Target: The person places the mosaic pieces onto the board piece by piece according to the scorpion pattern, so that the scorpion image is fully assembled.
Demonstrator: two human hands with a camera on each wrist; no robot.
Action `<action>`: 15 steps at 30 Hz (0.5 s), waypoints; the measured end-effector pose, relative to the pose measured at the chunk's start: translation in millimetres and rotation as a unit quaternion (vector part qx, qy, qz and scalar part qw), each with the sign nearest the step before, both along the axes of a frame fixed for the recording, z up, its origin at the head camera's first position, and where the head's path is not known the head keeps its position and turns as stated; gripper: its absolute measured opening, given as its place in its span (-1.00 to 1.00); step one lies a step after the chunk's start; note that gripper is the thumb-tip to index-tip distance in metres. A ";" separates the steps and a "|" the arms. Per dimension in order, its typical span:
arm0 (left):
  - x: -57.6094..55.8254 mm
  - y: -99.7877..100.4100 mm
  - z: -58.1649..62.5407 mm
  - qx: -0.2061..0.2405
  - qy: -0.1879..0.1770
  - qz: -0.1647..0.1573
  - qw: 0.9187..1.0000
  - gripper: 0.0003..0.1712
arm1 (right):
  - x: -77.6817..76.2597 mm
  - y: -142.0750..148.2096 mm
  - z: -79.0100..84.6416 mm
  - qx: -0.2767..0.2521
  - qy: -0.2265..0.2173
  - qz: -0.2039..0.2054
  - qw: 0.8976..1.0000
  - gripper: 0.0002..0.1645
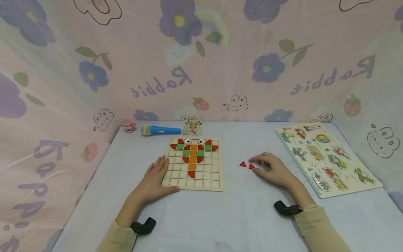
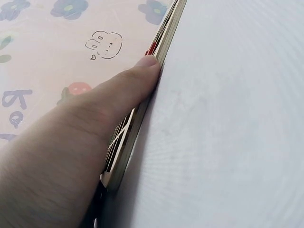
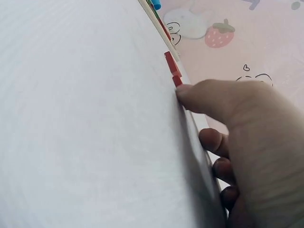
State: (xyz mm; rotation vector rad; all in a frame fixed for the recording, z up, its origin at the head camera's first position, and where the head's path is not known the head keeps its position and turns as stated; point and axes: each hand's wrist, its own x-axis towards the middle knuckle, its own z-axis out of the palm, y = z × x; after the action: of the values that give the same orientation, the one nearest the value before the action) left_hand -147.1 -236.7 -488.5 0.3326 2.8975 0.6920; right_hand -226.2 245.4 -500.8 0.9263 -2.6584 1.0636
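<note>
A square wooden grid board (image 1: pixel 211 176) lies in front of me, with red, green and orange pieces and two eye pieces forming a figure in its upper cells. My left hand (image 1: pixel 154 180) rests along its left side, fingers spread and thumb at the near edge. In the left wrist view, the thumb (image 2: pixel 128 85) presses against the board's side. To the right of the board, my right hand (image 1: pixel 270 169) pinches a small red triangle (image 1: pixel 251 166) between thumb and forefinger, low over the table. Just left of it lies another red triangle (image 1: pixel 242 163).
Behind the board are a blue toy microphone (image 1: pixel 163 130), a small pattern card (image 1: pixel 192 127) and a pink figurine (image 1: pixel 128 125). A vehicle puzzle board (image 1: pixel 315 164) lies at the right. Printed cloth (image 1: pixel 220 63) hangs around the white table.
</note>
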 end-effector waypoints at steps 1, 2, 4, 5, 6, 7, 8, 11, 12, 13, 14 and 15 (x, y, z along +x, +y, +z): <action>-0.1 -0.1 -0.2 -0.001 0.001 0.000 1.000 0.49 | 0.0 -0.3 0.2 0.001 0.000 0.001 1.000 -0.67; -0.2 -0.2 -0.4 -0.002 0.001 0.000 1.000 0.49 | 0.2 -0.6 0.3 0.002 0.001 0.002 1.000 -0.67; -0.4 -0.4 -0.6 -0.003 0.002 0.000 1.000 0.49 | 0.1 -1.4 0.5 -0.001 0.005 0.003 1.000 -0.70; -0.5 -0.4 -0.7 -0.004 0.003 0.000 1.000 0.49 | 0.1 -1.8 0.5 -0.002 0.007 0.003 1.000 -0.71; -0.6 -0.3 -0.7 -0.004 0.004 0.000 1.000 0.49 | 0.1 -2.2 0.7 -0.003 0.007 0.002 1.000 -0.72; -0.7 -0.2 -0.6 -0.005 0.003 -0.001 1.000 0.49 | 0.0 -2.5 0.6 -0.004 0.009 0.001 1.000 -0.74; -0.7 -0.1 -0.5 -0.004 0.003 -0.001 1.000 0.49 | -0.3 -2.6 0.5 -0.004 0.010 -0.001 1.000 -0.75; -0.6 0.4 0.1 -0.001 0.001 -0.002 1.000 0.49 | -0.5 -2.5 1.3 0.002 0.004 -0.015 1.000 -0.79; -0.5 0.5 0.1 -0.001 0.001 -0.001 1.000 0.49 | -0.6 -2.5 2.0 0.005 -0.001 -0.022 1.000 -0.81; -0.3 0.4 0.1 0.000 0.001 0.000 1.000 0.49 | -0.6 -2.5 3.1 0.008 -0.009 -0.030 0.999 -0.82; -0.1 0.3 0.0 0.000 0.001 0.001 1.000 0.49 | -0.5 -2.8 4.7 0.012 -0.018 -0.038 0.999 -0.83; 0.2 0.2 -0.2 -0.001 0.003 0.002 1.000 0.49 | 0.0 -3.2 6.8 0.015 -0.029 -0.045 0.998 -0.83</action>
State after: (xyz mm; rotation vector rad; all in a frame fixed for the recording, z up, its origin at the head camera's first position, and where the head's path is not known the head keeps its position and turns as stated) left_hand -146.9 -236.5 -488.7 0.3297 2.9040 0.6902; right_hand -226.2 242.2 -494.0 0.7837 -2.7421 1.0478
